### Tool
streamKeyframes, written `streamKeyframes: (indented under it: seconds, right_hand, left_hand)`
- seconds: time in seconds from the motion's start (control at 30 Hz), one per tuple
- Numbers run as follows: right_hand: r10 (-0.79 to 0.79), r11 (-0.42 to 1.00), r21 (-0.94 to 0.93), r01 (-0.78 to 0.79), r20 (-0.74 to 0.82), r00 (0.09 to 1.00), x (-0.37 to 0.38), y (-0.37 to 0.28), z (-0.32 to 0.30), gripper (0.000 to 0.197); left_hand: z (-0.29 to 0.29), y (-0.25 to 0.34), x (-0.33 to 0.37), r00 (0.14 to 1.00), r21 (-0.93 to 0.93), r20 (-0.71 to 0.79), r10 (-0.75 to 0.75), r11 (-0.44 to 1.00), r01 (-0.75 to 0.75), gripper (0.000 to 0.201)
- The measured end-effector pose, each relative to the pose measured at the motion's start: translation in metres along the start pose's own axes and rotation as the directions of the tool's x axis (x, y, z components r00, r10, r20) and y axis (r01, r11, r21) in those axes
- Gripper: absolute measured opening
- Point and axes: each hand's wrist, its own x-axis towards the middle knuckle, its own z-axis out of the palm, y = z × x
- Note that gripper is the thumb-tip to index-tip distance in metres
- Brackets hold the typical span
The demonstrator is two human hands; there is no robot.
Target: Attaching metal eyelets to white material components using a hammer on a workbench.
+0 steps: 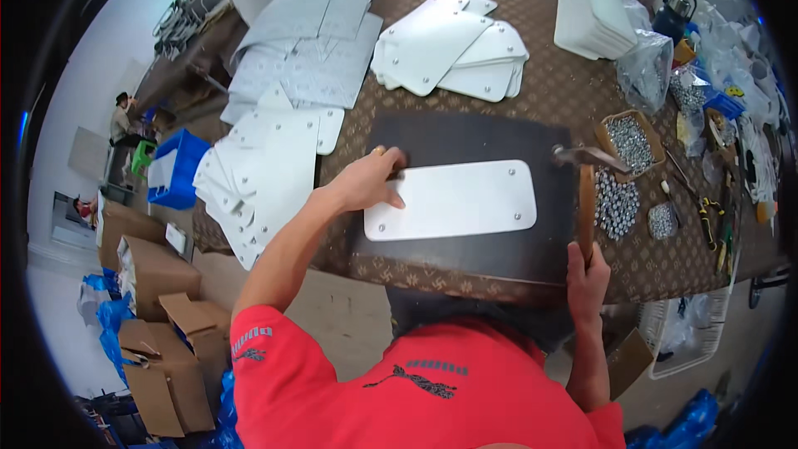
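A white rectangular panel with rounded corners lies flat on a dark board, and silver studs show at its visible corners. My left hand grips the panel's left end, thumb on top and fingers curled over the far left corner, which they hide. In my right hand is a hammer, held low on its wooden handle. Its metal head rests over the board's right side, apart from the panel.
Stacks of studded white panels lie behind and to the left. At the right are a box of metal studs, loose stud piles, pliers and a dark bottle. Cardboard boxes stand on the floor at left.
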Motion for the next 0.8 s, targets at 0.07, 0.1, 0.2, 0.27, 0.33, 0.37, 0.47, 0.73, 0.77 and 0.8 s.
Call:
streamKeyframes:
  seconds: [0.07,0.1,0.2,0.27,0.33,0.37,0.47,0.73,0.77,0.8]
  right_hand:
    - [-0.073,0.994,-0.078,0.071,-0.017,0.997,0.004,0.006,-0.003,0.027]
    - [-0.062,0.997,-0.055,0.061,-0.019,0.998,0.004,0.003,0.000,0.027]
    - [-0.050,0.999,-0.011,0.051,0.010,0.999,0.002,-0.002,0.006,0.027]
    - [-0.081,0.995,-0.060,0.078,-0.041,0.996,0.004,0.000,0.005,0.025]
    - [-0.105,0.992,-0.079,0.103,-0.031,0.994,0.002,0.002,0.006,0.024]
    - [-0.063,0.998,-0.029,0.062,-0.049,0.997,0.000,0.004,0.005,0.024]
    - [0.029,0.997,0.071,-0.026,-0.050,0.998,0.000,0.004,0.004,0.024]
    - [0.067,0.979,0.190,-0.075,0.052,0.996,0.006,0.010,0.006,0.016]
    - [0.094,0.973,0.209,-0.102,0.051,0.994,0.005,0.006,0.004,0.016]
    - [0.120,0.966,0.227,-0.128,0.047,0.992,0.005,0.002,0.002,0.016]
  left_hand:
    - [-0.013,-0.010,0.011,0.990,-0.060,0.137,-0.019,0.998,0.027,0.048]
    - [-0.024,-0.014,0.016,0.991,-0.047,0.133,-0.015,0.999,0.021,0.048]
    - [-0.064,-0.033,0.049,0.992,-0.215,-0.119,-0.052,0.976,0.026,0.031]
    - [-0.103,-0.034,0.083,0.937,-0.222,-0.342,-0.078,0.975,0.000,0.032]
    - [-0.131,-0.037,0.109,0.676,0.156,-0.720,0.157,0.986,-0.063,0.036]
    - [-0.142,-0.044,0.100,0.670,0.152,-0.731,0.132,0.988,-0.029,0.036]
    - [-0.159,-0.062,0.069,0.750,0.154,-0.630,-0.200,0.915,0.373,0.044]
    - [-0.078,-0.116,-0.077,0.597,0.266,-0.391,-0.701,0.535,0.802,0.069]
    - [-0.070,-0.111,-0.078,0.591,0.252,-0.445,-0.673,0.539,0.804,0.070]
    - [-0.065,-0.110,-0.081,0.584,0.239,-0.497,-0.641,0.546,0.803,0.071]
